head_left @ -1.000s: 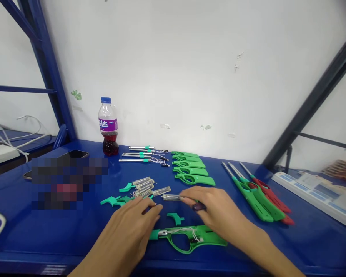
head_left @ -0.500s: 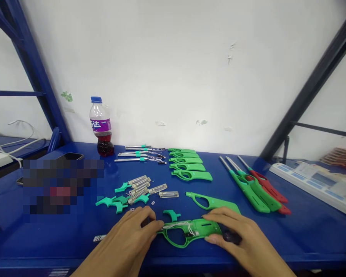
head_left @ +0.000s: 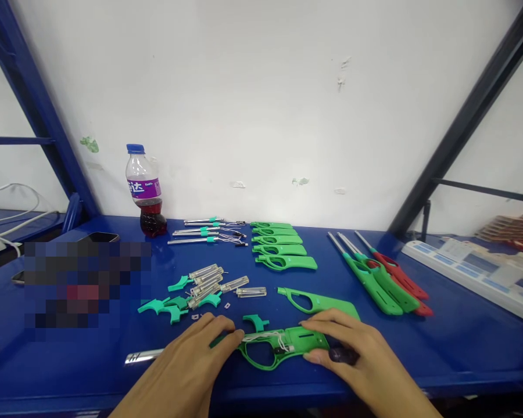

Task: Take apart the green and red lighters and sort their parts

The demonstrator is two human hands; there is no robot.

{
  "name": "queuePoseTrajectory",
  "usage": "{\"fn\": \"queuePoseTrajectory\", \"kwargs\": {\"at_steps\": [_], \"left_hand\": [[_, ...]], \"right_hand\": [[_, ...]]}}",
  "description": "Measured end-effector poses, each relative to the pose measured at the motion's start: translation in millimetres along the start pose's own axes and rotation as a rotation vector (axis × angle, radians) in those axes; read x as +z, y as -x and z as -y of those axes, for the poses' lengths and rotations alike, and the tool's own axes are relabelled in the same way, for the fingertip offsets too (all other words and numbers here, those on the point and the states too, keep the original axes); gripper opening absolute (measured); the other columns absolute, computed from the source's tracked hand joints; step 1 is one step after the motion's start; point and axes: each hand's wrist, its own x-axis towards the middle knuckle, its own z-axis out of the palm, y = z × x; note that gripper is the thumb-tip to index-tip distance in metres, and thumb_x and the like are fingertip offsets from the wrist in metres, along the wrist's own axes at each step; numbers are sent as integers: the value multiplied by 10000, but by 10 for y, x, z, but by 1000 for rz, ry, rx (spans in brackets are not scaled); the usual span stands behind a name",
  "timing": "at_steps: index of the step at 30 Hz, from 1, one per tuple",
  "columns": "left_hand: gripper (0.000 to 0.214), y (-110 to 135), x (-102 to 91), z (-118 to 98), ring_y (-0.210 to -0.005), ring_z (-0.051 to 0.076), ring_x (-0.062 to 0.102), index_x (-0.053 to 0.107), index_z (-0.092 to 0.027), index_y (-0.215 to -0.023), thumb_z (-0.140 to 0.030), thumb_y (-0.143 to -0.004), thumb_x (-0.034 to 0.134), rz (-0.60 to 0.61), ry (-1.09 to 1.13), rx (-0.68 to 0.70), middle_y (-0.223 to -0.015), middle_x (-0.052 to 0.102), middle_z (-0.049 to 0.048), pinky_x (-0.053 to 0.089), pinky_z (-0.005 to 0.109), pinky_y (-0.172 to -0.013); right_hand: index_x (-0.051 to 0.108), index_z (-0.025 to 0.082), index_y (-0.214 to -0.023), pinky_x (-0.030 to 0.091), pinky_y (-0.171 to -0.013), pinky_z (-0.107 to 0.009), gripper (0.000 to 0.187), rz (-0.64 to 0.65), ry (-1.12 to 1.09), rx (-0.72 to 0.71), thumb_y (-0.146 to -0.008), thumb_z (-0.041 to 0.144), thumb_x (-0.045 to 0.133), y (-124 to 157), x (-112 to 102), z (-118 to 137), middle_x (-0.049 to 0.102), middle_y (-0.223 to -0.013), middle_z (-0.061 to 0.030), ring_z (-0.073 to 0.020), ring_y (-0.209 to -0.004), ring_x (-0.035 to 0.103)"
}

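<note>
Green lighter half-shell [head_left: 307, 339] lies at the front of the blue table [head_left: 82, 366] — left hand [head_left: 196, 357] pinching its neck, right hand [head_left: 353, 345] gripping its handle — 1 teal trigger [head_left: 257, 323] sitting just beyond!

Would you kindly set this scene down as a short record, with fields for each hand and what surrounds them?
Left hand: over the front end of the open green housing; exact grip hidden
Right hand: thumb and fingers gripping its handle end
Inside housing: white wires
Just beyond: loose green half, teal trigger
Farther right: green tools, red tools
Back left: upright bottle
</note>
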Motion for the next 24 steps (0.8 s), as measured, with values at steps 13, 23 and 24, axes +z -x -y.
{"fn": "queuePoseTrajectory", "kwargs": {"at_steps": [13, 23, 24], "left_hand": [[498, -167, -202, -26, -985, 144, 779, 716, -314, -1228, -16, -948, 431, -146, 137, -70, -1089, 807, -26, 630, 218, -906], [264, -526, -325, 696, -1122, 219, 749, 773, -290, -1243, -291, -1096, 553, -178, 241, -288, -1182, 813, 16, 597, 330, -968], [262, -611, -301, 826, -1136, 239, 746, 778, -272, -1233, -298, -1092, 558, -152, 234, -300, -1196, 812, 33, 590, 370, -1000]], "right_hand": [[865, 421, -1171, 644, -949, -314, 296, 0, -45, 12, -889, 334, 892, -5, 14, -5, 824, -1212, -11, -256, -1073, 814], [865, 425, -1179, 635, -957, -301, 277, 6, -40, 0, -910, 487, 863, -16, 68, -98, 829, -1212, -12, -256, -1079, 816], [864, 424, -1182, 636, -953, -298, 281, 2, -36, -8, -911, 495, 860, -16, 72, -105, 830, -1212, -13, -255, -1077, 817]]}}
